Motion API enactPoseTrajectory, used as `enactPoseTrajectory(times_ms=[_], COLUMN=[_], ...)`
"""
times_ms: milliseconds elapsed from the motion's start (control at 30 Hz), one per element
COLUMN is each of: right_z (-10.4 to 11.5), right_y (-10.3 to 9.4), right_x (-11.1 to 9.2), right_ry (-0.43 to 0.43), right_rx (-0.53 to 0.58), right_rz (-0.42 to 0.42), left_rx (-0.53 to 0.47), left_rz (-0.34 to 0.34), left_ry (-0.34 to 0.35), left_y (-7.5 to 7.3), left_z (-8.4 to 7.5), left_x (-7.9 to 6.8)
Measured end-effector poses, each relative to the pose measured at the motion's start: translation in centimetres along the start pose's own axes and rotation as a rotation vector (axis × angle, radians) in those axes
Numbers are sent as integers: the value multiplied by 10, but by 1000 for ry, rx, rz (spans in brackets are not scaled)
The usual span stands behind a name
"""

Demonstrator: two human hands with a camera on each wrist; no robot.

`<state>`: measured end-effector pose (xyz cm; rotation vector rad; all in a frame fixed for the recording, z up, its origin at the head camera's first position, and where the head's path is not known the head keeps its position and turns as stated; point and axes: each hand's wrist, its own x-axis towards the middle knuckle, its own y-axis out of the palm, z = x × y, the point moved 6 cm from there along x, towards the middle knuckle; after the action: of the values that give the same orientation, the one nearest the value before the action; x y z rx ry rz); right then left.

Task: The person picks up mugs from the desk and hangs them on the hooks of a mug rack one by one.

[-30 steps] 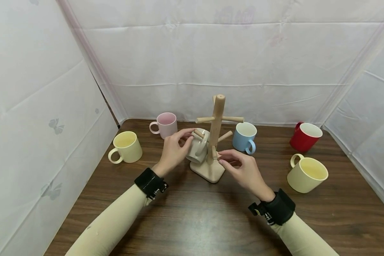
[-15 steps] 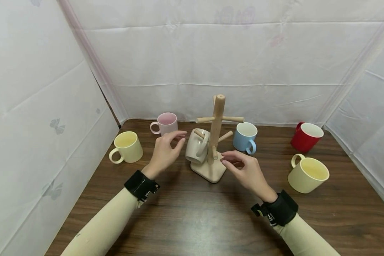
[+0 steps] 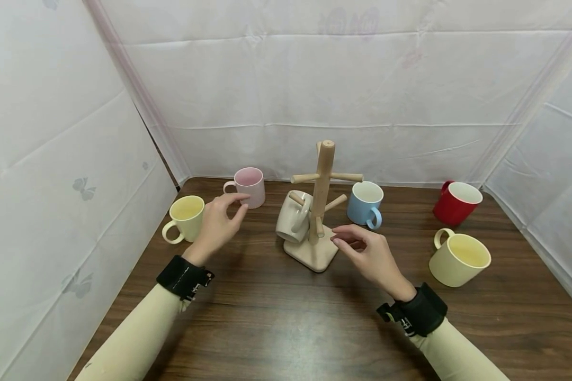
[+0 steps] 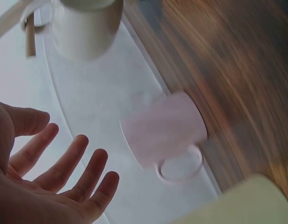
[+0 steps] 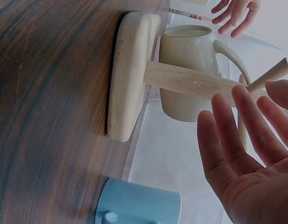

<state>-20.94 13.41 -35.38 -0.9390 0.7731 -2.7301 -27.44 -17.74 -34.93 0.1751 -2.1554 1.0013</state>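
A wooden mug tree (image 3: pixel 322 185) stands mid-table, with a cream mug (image 3: pixel 292 218) hanging tilted by its handle on a lower left peg. My left hand (image 3: pixel 218 222) is in the air between a pale yellow mug (image 3: pixel 186 218) and a pink mug (image 3: pixel 250 186), overlapping both in the head view. Its fingers are relaxed and hold nothing; the left wrist view shows the pink mug (image 4: pixel 165 130) apart from them. Beside the tree's lower front peg is my right hand (image 3: pixel 366 254), fingers loosely bent and holding nothing, close to the post (image 5: pixel 190 79) in the right wrist view.
A light blue mug (image 3: pixel 365 203) stands right behind the tree. Farther right are a red mug (image 3: pixel 456 203) and a second yellow mug (image 3: pixel 459 259). White sheeting (image 3: pixel 286 95) encloses the back and sides of the brown wooden table (image 3: pixel 286 328).
My left hand has let go of the cream mug and moved left toward the pink mug. The cream mug stays hanging on its peg. My right hand has drawn slightly away from the front peg.
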Motion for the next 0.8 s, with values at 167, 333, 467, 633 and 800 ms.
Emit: enactPoseTrajectory(times_ms=[167, 333, 467, 633, 800], right_z=[-22, -24, -25, -27, -28], right_y=[3, 3, 3, 2, 2], right_x=[-4, -5, -7, -7, -8], right_ry=[23, 27, 23, 19, 26], right_rx=[-24, -29, -33, -42, -44], right_rz=[6, 13, 12, 8, 19], left_rx=[36, 75, 124, 193, 225], left_rz=[12, 26, 54, 96, 146], left_ry=[-19, -28, -25, -24, -9], left_y=[-14, -27, -34, -39, -44], left_z=[12, 26, 36, 49, 64], left_x=[-2, -5, -8, -13, -20])
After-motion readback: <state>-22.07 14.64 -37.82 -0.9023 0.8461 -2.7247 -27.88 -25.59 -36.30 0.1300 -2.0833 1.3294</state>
